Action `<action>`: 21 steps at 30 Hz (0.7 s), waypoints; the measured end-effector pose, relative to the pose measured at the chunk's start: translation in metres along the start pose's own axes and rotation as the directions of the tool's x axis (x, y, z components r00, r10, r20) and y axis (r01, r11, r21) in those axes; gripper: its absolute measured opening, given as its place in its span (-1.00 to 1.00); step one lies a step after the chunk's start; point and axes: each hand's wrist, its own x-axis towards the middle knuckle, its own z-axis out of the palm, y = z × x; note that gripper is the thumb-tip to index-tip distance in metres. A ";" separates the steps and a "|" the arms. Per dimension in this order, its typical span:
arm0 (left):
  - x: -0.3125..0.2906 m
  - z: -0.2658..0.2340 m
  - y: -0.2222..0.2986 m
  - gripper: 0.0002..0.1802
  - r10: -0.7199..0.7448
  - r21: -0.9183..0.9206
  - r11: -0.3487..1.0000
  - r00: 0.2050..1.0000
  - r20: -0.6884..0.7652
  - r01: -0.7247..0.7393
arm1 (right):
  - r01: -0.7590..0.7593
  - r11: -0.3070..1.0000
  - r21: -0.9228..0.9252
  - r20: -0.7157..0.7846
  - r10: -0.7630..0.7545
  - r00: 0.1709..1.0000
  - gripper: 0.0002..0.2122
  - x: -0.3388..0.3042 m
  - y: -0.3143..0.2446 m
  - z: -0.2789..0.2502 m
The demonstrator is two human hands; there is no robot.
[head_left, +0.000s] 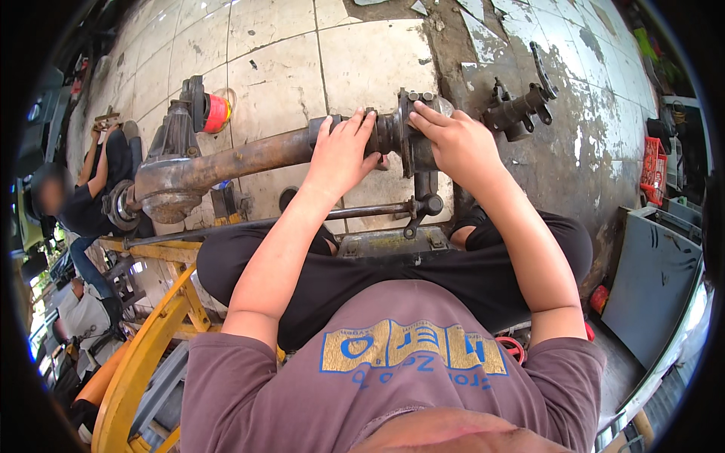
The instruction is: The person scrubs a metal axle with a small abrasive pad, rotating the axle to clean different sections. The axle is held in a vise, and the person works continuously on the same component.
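A rusty, greasy vehicle axle housing (249, 155) lies across the floor in front of me. Its bulging differential casing (177, 185) is on the left. My left hand (343, 151) straddles the tube, fingers over the far side and thumb on the near side. Over the bolted flange (409, 143) at the tube's right end lies my right hand (457, 143). Two of its fingers are stretched out, tips against the flange's upper edge by the bolt heads; its thumb is hidden. Nearer to me, a long thin rod (355, 213) runs alongside the housing, with a joint at its right end.
A greasy steering gearbox-like part (521, 109) lies beyond my right hand. A red-and-black round can (217, 113) stands behind the differential casing. At left are a yellow frame (162, 321) and another person (94, 181) in dark clothes. A grey metal cabinet (646, 272) and a red crate (653, 170) stand right.
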 end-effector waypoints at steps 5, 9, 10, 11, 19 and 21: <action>-0.001 0.002 0.000 -0.05 -0.001 -0.003 1.000 1.000 0.003 0.001 | -0.007 0.999 -0.033 0.056 0.009 0.998 -0.49 0.001 0.002 -0.001; -0.002 0.003 0.000 -0.05 -0.003 -0.006 1.000 1.000 0.004 0.003 | -0.001 0.998 -0.070 0.137 0.010 0.991 -0.47 0.005 0.000 -0.009; -0.002 0.004 0.000 -0.05 -0.006 -0.004 1.000 1.000 0.010 0.006 | -0.012 0.999 -0.046 0.091 0.016 0.996 -0.49 0.004 0.001 -0.005; -0.001 0.004 -0.001 -0.05 0.002 -0.003 1.000 1.000 -0.003 -0.002 | -0.022 1.000 -0.021 0.046 0.023 0.999 -0.50 0.001 0.003 0.001; -0.001 0.002 -0.001 -0.05 0.013 -0.006 1.000 1.000 -0.019 -0.013 | -0.014 1.000 -0.018 0.024 0.015 1.000 -0.51 -0.002 0.001 0.000; -0.003 0.001 0.001 -0.05 0.004 -0.005 1.000 1.000 -0.002 -0.004 | 0.007 0.999 -0.043 0.084 -0.003 0.996 -0.50 0.002 0.004 -0.006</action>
